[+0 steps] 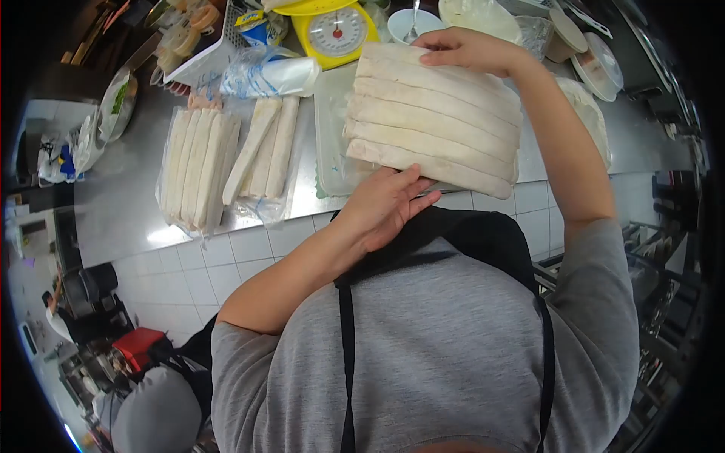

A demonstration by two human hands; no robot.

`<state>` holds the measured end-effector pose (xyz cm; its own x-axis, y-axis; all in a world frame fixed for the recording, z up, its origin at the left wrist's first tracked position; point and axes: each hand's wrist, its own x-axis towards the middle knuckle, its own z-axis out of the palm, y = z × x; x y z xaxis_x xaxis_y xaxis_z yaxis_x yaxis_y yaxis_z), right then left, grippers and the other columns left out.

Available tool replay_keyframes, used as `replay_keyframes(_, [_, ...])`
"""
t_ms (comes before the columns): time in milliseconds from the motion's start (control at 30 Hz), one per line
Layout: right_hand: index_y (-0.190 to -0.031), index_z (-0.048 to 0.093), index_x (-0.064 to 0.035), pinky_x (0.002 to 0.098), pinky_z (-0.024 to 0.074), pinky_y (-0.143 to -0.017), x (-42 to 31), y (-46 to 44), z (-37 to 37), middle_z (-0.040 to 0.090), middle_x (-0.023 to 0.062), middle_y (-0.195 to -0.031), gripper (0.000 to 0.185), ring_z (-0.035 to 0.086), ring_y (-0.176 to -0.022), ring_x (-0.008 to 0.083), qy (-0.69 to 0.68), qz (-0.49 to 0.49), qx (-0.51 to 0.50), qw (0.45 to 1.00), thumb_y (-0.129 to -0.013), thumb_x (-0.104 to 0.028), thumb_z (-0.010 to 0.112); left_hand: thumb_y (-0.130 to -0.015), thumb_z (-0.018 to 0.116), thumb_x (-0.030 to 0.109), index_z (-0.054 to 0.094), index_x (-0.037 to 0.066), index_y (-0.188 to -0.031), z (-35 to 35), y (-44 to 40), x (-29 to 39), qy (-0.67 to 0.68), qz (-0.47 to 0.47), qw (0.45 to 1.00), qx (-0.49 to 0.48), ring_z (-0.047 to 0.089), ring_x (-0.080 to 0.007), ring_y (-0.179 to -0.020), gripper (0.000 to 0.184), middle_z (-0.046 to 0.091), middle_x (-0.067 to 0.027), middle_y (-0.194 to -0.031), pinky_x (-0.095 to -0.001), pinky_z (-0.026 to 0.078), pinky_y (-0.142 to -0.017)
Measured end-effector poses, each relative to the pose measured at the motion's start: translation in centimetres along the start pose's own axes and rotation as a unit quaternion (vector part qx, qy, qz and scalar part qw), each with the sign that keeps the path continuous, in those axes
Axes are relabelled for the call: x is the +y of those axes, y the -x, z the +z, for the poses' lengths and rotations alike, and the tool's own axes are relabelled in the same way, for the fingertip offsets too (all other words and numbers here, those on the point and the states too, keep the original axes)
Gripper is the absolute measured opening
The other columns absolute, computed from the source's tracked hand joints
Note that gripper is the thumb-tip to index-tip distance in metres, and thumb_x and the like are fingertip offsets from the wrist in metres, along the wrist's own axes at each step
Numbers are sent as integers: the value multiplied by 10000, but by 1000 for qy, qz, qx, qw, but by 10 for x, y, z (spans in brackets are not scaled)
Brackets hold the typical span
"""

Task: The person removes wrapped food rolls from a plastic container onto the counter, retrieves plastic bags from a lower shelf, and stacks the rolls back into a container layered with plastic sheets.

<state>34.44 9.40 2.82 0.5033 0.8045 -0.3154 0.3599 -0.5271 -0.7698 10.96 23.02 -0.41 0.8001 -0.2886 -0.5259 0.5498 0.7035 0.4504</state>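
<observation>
A slab of long, pale dough rolls point(438, 113), lying side by side and stuck together, is lifted over the steel table and slightly tilted. My right hand point(472, 51) grips its far edge, fingers on top. At the near edge, my left hand point(389, 204) holds the slab from below, with its fingers partly under it. Beneath the slab is a translucent tray point(330, 143), mostly covered. To the left lie a bundle of similar dough rolls point(198, 166) on plastic and a smaller group of loose dough rolls point(273, 151).
A yellow kitchen scale point(337, 34) stands at the back, beside a roll of plastic bags point(272, 75). Behind my right hand is a white bowl point(408, 26) with a spoon. A white basket point(200, 49) holds containers. Another person point(155, 411) is at lower left.
</observation>
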Motion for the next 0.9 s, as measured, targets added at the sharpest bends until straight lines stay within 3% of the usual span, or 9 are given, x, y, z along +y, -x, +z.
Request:
replay_keyframes(67, [-1197, 564, -80, 310, 386, -915, 1, -13, 6, 591, 82, -1107, 375, 524, -1037, 189, 32, -20, -11, 999, -883, -285, 550, -927, 499, 132, 391, -40, -1208, 3, 0, -5, 29, 13, 999, 6, 524, -229, -1075, 347, 505, -147, -1173, -369, 464, -945])
replay_keyframes(167, [-1255, 521, -84, 276, 378, -906, 1, -24, 17, 564, 51, -1099, 426, 503, -1013, 152, 62, -22, -13, 998, -896, -309, 552, -923, 497, 111, 388, -48, -1190, 5, -1, -10, 69, 30, 997, 22, 532, -232, -1056, 329, 499, -160, -1167, -374, 476, -939])
replay_keyframes(333, [-1254, 525, -106, 310, 412, -840, 13, -33, 32, 515, 68, -984, 384, 528, -931, 206, 176, -144, 75, 971, -914, -284, 512, -925, 475, 99, 407, -51, -1145, 15, 1, -13, 106, 54, 992, 52, 543, -242, -1037, 276, 514, -165, -1129, -375, 491, -919])
replay_keyframes(833, [-1240, 523, -97, 368, 429, -814, 13, -11, 62, 517, 124, -1005, 350, 549, -888, 300, 243, -119, 198, 942, -913, -206, 459, -892, 441, 77, 428, -52, -1088, 36, 14, -2, 66, 2, 996, 60, 541, -238, -1011, 234, 519, -155, -1078, -362, 477, -941])
replay_keyframes(900, [-1234, 530, -95, 374, 429, -817, 11, -8, 62, 518, 124, -1006, 348, 542, -915, 294, 248, -102, 196, 943, -904, -188, 472, -893, 453, 90, 398, -68, -1154, 38, 22, 0, 46, -8, 998, 53, 517, -257, -1078, 309, 501, -170, -1115, -379, 460, -961])
